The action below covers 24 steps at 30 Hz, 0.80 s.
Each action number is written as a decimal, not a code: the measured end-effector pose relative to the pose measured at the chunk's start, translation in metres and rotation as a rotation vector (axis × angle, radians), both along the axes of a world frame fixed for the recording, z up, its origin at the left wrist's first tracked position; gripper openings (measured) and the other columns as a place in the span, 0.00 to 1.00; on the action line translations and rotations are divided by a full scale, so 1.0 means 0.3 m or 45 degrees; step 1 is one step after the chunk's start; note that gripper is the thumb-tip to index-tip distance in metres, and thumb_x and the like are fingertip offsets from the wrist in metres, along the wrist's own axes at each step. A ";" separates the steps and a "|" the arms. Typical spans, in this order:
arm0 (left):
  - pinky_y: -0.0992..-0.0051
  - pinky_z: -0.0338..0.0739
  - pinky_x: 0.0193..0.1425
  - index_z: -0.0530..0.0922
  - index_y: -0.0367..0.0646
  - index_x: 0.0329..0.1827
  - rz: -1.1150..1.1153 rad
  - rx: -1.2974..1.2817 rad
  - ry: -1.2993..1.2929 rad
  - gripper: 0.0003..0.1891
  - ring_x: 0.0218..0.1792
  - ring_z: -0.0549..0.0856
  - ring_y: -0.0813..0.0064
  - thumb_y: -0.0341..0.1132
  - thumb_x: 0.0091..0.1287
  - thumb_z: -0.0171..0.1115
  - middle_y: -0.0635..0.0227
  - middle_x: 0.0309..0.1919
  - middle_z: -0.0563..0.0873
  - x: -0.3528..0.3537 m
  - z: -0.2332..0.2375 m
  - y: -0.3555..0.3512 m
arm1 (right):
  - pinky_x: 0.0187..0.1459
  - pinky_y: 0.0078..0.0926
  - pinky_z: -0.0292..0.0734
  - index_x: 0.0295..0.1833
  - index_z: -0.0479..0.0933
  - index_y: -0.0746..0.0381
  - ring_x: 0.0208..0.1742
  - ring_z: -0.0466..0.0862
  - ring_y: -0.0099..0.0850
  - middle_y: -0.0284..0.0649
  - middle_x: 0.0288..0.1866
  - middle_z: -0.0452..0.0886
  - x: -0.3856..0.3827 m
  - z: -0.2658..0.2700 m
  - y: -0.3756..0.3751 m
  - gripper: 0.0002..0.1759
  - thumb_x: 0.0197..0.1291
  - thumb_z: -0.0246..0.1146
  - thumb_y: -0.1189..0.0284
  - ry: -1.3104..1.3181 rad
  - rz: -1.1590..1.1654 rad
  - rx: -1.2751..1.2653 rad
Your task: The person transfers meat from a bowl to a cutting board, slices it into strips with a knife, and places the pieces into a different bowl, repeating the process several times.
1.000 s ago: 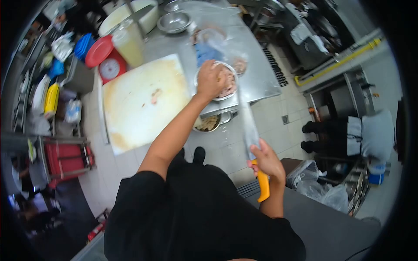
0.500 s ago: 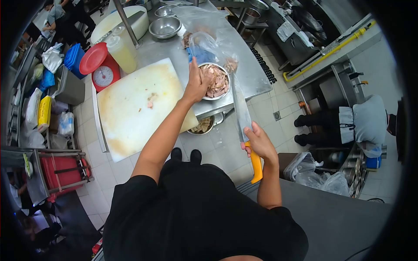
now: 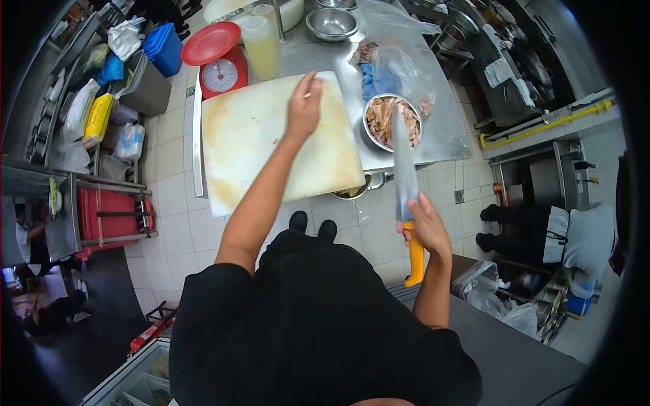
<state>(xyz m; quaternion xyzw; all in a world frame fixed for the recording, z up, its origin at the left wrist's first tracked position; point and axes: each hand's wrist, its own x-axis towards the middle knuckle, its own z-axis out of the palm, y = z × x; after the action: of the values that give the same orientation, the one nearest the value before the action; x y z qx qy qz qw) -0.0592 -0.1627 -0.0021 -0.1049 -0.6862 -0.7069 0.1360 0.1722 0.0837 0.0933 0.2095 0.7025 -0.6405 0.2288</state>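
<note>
My right hand [image 3: 425,227] is closed around the yellow handle of a long, broad-bladed knife [image 3: 406,166]. Its blade points away from me, and the tip overlaps a metal bowl [image 3: 366,132] of sliced meat [image 3: 383,120]. My left hand [image 3: 305,111] is over the white cutting board [image 3: 237,149], seen partly edge-on with fingers extended toward the board's far edge. A pale spot shows among its fingers. Small scraps [image 3: 276,141] lie on the board beside the wrist. Blue cloth [image 3: 376,81] and a clear plastic bag [image 3: 396,64] lie just behind the bowl.
A red dial scale [image 3: 222,74] and a bottle of yellowish liquid [image 3: 261,51] stand behind the board. An empty steel bowl [image 3: 332,25] sits farther back. Below the table edge, another metal pot [image 3: 352,194] shows. A co-worker [image 3: 586,237] stands at the right.
My left hand has left the meat bowl and moved left over the board. The knife stays in my right hand, its tip now over the bowl. The whole view has shifted.
</note>
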 end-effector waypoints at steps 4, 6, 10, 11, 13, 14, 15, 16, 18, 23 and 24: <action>0.61 0.79 0.55 0.80 0.28 0.57 0.201 -0.919 -0.223 0.23 0.46 0.85 0.52 0.40 0.68 0.66 0.46 0.47 0.84 0.092 -0.072 -0.336 | 0.21 0.25 0.75 0.61 0.67 0.62 0.21 0.76 0.22 0.42 0.28 0.78 -0.122 -0.105 -0.081 0.17 0.77 0.49 0.62 0.079 0.250 0.173; 0.60 0.78 0.56 0.79 0.28 0.57 0.154 -1.126 -0.397 0.24 0.46 0.83 0.49 0.41 0.67 0.68 0.45 0.46 0.83 0.173 -0.087 -0.375 | 0.26 0.31 0.77 0.62 0.68 0.64 0.24 0.79 0.29 0.45 0.30 0.79 -0.212 -0.169 -0.140 0.19 0.75 0.50 0.63 0.201 0.350 0.427; 0.58 0.75 0.60 0.80 0.29 0.56 0.169 -1.125 -0.267 0.25 0.54 0.77 0.47 0.42 0.64 0.71 0.45 0.51 0.79 0.241 -0.109 -0.303 | 0.47 0.50 0.77 0.62 0.70 0.66 0.42 0.84 0.56 0.58 0.38 0.83 -0.378 -0.291 -0.289 0.21 0.70 0.56 0.65 0.581 0.388 0.952; 0.58 0.74 0.62 0.80 0.29 0.56 0.144 -1.081 -0.314 0.25 0.56 0.76 0.47 0.42 0.64 0.72 0.46 0.53 0.77 0.235 -0.100 -0.269 | 0.52 0.51 0.76 0.60 0.71 0.66 0.47 0.82 0.59 0.59 0.41 0.83 -0.411 -0.311 -0.327 0.20 0.69 0.57 0.66 0.573 0.349 0.983; 0.58 0.75 0.61 0.81 0.32 0.56 0.156 -1.148 -0.226 0.23 0.55 0.76 0.48 0.39 0.63 0.72 0.47 0.52 0.77 0.222 -0.090 -0.228 | 0.53 0.51 0.76 0.56 0.73 0.64 0.50 0.82 0.58 0.60 0.45 0.82 -0.457 -0.358 -0.401 0.18 0.66 0.62 0.66 0.608 0.287 1.114; 0.58 0.74 0.61 0.82 0.34 0.56 0.118 -1.151 -0.261 0.22 0.56 0.76 0.49 0.39 0.63 0.73 0.48 0.51 0.78 0.210 -0.092 -0.223 | 0.53 0.51 0.76 0.55 0.73 0.63 0.50 0.82 0.60 0.62 0.47 0.80 -0.465 -0.360 -0.427 0.17 0.65 0.65 0.66 0.617 0.262 1.130; 0.58 0.74 0.61 0.83 0.35 0.55 0.085 -1.159 -0.298 0.21 0.57 0.76 0.51 0.39 0.63 0.73 0.49 0.49 0.78 0.202 -0.092 -0.219 | 0.53 0.51 0.76 0.53 0.73 0.63 0.51 0.81 0.61 0.64 0.49 0.79 -0.470 -0.362 -0.447 0.17 0.63 0.67 0.67 0.627 0.241 1.140; 0.59 0.75 0.59 0.84 0.37 0.52 0.103 -1.148 -0.265 0.16 0.53 0.79 0.51 0.32 0.63 0.71 0.49 0.47 0.79 0.201 -0.094 -0.214 | 0.52 0.52 0.77 0.52 0.72 0.63 0.50 0.81 0.62 0.65 0.49 0.77 -0.469 -0.365 -0.464 0.18 0.62 0.68 0.68 0.675 0.234 1.189; 0.58 0.77 0.57 0.83 0.37 0.50 0.030 -1.147 -0.243 0.14 0.52 0.79 0.49 0.30 0.62 0.68 0.49 0.46 0.79 0.187 -0.097 -0.227 | 0.52 0.53 0.77 0.52 0.72 0.64 0.48 0.81 0.62 0.65 0.49 0.76 -0.459 -0.373 -0.484 0.19 0.60 0.70 0.69 0.800 0.203 1.301; 0.56 0.78 0.54 0.81 0.35 0.46 -0.061 -1.123 -0.226 0.10 0.47 0.80 0.46 0.25 0.61 0.62 0.47 0.44 0.79 0.173 -0.117 -0.260 | 0.51 0.51 0.78 0.55 0.71 0.64 0.51 0.80 0.61 0.65 0.49 0.75 -0.440 -0.376 -0.463 0.22 0.59 0.71 0.70 0.791 0.248 1.267; 0.56 0.78 0.54 0.81 0.36 0.47 -0.084 -1.108 -0.291 0.11 0.47 0.81 0.46 0.25 0.61 0.62 0.47 0.44 0.79 0.167 -0.117 -0.266 | 0.51 0.50 0.78 0.56 0.71 0.63 0.52 0.80 0.61 0.65 0.50 0.74 -0.443 -0.370 -0.463 0.23 0.59 0.71 0.70 0.824 0.262 1.272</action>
<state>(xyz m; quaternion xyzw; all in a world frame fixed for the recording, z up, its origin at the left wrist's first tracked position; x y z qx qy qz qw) -0.0091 -0.2425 -0.0371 -0.0954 -0.9265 -0.3635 -0.0201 0.0393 -0.0552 -0.0179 0.0169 0.9690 -0.2388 -0.0618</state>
